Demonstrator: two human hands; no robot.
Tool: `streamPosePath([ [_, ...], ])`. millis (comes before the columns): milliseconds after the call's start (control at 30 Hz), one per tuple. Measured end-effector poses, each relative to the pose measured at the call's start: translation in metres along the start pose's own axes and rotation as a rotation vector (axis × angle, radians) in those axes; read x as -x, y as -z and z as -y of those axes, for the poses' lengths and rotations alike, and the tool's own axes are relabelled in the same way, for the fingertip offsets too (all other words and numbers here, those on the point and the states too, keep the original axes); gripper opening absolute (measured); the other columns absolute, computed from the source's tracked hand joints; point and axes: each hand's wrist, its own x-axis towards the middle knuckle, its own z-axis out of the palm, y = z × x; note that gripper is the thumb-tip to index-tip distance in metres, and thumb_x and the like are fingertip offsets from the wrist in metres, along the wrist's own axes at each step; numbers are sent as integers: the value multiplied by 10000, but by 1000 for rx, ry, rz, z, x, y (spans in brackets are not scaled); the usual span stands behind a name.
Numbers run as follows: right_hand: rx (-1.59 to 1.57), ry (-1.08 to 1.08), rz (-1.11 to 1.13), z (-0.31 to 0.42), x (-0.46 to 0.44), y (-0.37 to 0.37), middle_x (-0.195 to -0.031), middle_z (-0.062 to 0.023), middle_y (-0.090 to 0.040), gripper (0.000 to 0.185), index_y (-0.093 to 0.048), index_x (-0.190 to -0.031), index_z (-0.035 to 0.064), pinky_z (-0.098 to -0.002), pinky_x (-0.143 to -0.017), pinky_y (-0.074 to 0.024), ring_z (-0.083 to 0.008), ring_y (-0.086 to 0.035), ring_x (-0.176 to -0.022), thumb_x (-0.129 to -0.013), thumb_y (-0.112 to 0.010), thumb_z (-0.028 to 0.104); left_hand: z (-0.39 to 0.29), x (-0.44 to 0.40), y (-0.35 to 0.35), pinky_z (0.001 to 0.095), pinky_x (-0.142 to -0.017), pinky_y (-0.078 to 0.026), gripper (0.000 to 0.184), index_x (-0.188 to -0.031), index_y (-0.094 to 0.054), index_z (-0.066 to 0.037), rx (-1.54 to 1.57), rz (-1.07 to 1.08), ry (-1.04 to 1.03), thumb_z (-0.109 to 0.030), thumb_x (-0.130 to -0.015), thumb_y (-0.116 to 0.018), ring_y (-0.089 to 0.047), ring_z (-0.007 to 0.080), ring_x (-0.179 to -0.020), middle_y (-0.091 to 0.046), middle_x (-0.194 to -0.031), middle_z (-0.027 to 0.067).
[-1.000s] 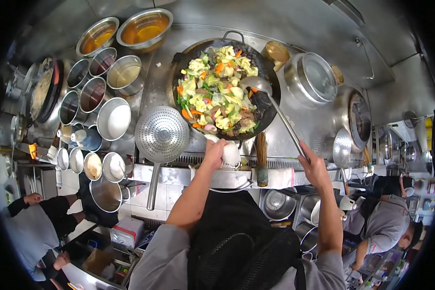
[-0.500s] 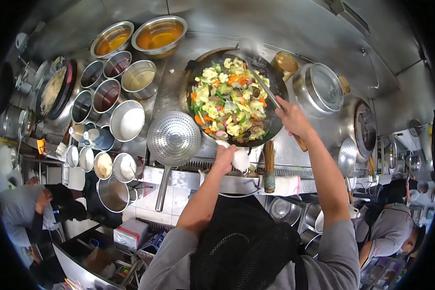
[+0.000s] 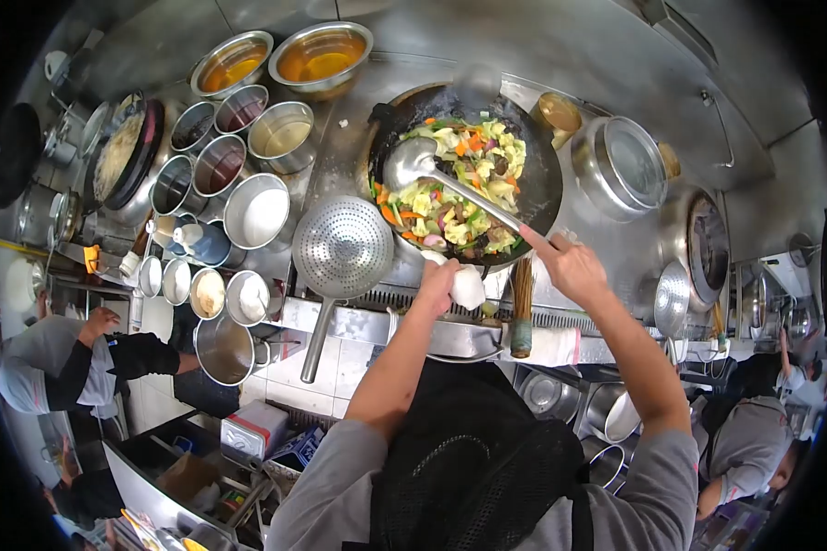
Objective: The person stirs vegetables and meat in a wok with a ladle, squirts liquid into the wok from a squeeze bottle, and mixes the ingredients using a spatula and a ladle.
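Observation:
A black wok (image 3: 547, 184) holds stir-fried vegetables (image 3: 459, 220): cauliflower, carrot slices, green pieces and some brown meat. My left hand (image 3: 439, 283) is closed on a folded white cloth (image 3: 469, 287) at the wok's near rim. What lies under the cloth is hidden. My right hand (image 3: 574, 266) grips the handle of a steel ladle (image 3: 411, 163), with the index finger stretched along it. The ladle's bowl is over the left part of the wok, among the vegetables. A bamboo brush (image 3: 521, 317) stands near the wok's front edge, between my hands.
A perforated strainer (image 3: 343, 246) lies left of the wok. Several steel seasoning pots, including one with white powder (image 3: 256, 211), stand farther left, behind smaller cups. Two bowls of orange liquid (image 3: 322, 60) are at the back. A lidded pot (image 3: 620, 165) stands right. Other people (image 3: 60, 358) work at both sides.
The ladle has swung from the wok's far side to its left part, its bowl now plainly visible. My right hand has moved nearer to me. The vegetables have shifted. My left hand keeps the cloth.

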Motion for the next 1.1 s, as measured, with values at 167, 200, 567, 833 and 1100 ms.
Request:
streamPosePath([
  [167,95,-34,45,-52,37,-14,-1101,-85,-666,871,-373,-1572,508,-451,-735,-621,-345,-731,-856,-890,-591,11,8,0,4,450,-674,-617,372,-1251,-461,-14,62,85,-63,18,-908,-602,-705,277,-817,-634,-1028,151],
  [200,122,-19,8,-65,44,-17,-1079,-69,-670,883,-388,-1557,529,-433,-731,-624,-327,-731,-848,-875,-602,12,4,11,-2,449,-714,-622,424,-1307,-451,-42,82,52,-83,11,-918,-613,-707,274,-874,-632,-1088,144],
  [567,220,-5,-147,-135,112,7,-898,-60,-612,795,-522,-1513,441,-435,-649,-590,-302,-685,-709,-845,-640,25,5,24,-1,487,-894,-614,493,-1402,-436,-78,149,96,-92,-43,-947,-622,-705,316,-1048,-641,-1216,148],
  [833,61,-129,-181,-63,115,22,-900,-88,-664,587,-513,-1535,374,-466,-593,-587,-326,-676,-638,-998,-641,175,3,21,12,492,-1001,-566,529,-1405,-415,-28,211,242,17,-56,-910,-601,-674,331,-1151,-634,-1273,191],
  [1100,-311,-127,-73,28,47,-27,-1040,-157,-683,636,-455,-1553,422,-529,-768,-596,-405,-712,-824,-991,-628,180,5,20,14,495,-1015,-551,420,-1315,-525,30,150,220,-17,-113,-931,-621,-690,342,-1119,-682,-1224,210],
])
